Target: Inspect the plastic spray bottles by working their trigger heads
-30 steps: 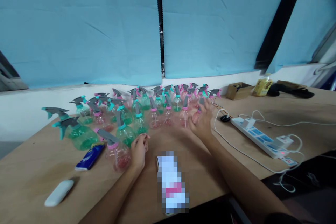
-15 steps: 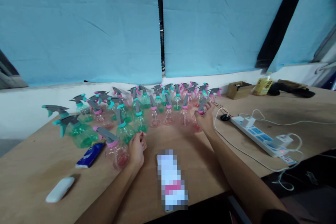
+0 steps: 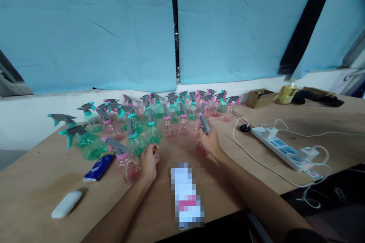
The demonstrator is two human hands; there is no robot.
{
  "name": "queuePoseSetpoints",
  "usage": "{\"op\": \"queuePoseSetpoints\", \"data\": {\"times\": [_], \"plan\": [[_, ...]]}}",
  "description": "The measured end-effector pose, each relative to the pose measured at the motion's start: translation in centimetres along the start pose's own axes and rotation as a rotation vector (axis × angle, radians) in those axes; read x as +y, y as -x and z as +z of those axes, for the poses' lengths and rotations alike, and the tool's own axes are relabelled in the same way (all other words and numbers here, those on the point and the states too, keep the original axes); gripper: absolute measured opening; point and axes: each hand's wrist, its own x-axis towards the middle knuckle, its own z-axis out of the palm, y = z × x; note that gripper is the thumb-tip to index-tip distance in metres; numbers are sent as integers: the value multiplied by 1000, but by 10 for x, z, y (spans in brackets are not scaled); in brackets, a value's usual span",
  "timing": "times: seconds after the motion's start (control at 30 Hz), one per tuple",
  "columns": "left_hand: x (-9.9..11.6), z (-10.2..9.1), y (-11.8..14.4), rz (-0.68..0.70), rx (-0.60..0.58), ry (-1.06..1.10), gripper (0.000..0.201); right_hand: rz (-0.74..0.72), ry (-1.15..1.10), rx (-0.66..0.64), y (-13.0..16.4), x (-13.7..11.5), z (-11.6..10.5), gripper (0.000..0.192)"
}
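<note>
My right hand [image 3: 211, 139] is wrapped round a pink spray bottle [image 3: 200, 145] with a grey trigger head, in front of the right end of the bottle group. Part of that bottle is hidden by my fingers. My left hand [image 3: 150, 159] rests on the table with its fingers curled in, and I see nothing in it. Beside its wrist stands a pink spray bottle [image 3: 128, 165]; a green spray bottle [image 3: 137, 142] is just behind the knuckles. Several more pink and green spray bottles [image 3: 169, 125] stand upright behind both hands.
A phone [image 3: 186, 193] with a blurred screen lies between my forearms. At left are a blue packet [image 3: 98, 168] and a white case [image 3: 67, 204]. A power strip [image 3: 281, 146] with white cables, a cardboard box [image 3: 260, 99] and a yellow-labelled bottle [image 3: 286, 93] are at right.
My right hand has moved left and nearer to me, bringing the pink spray bottle from the right end of the front row. My left hand has stayed put.
</note>
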Motion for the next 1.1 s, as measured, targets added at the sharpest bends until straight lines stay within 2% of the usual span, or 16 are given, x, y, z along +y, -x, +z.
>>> {"op": "queuePoseSetpoints", "data": {"times": [0.1,0.23,0.37,0.43,0.67,0.9,1.1], "plan": [[0,0,1,13,-21,0,17,26,-92,-98,2,-6,19,34],[-2,-1,0,20,-68,-7,18,-16,-226,-325,-7,-15,40,35],[-6,-3,-3,-32,-178,-57,19,-46,-369,-547,-15,-27,54,27],[-6,-3,-4,-50,-225,-94,20,-36,-418,-608,-16,-34,58,24],[-6,-1,-4,-64,-249,-138,21,141,-520,-638,-16,-46,66,22],[-5,-2,-3,-68,-256,-151,21,59,-638,-692,-21,-43,69,26],[-6,-2,-5,-77,-305,-205,23,72,-710,-690,-18,-41,75,26]]}}
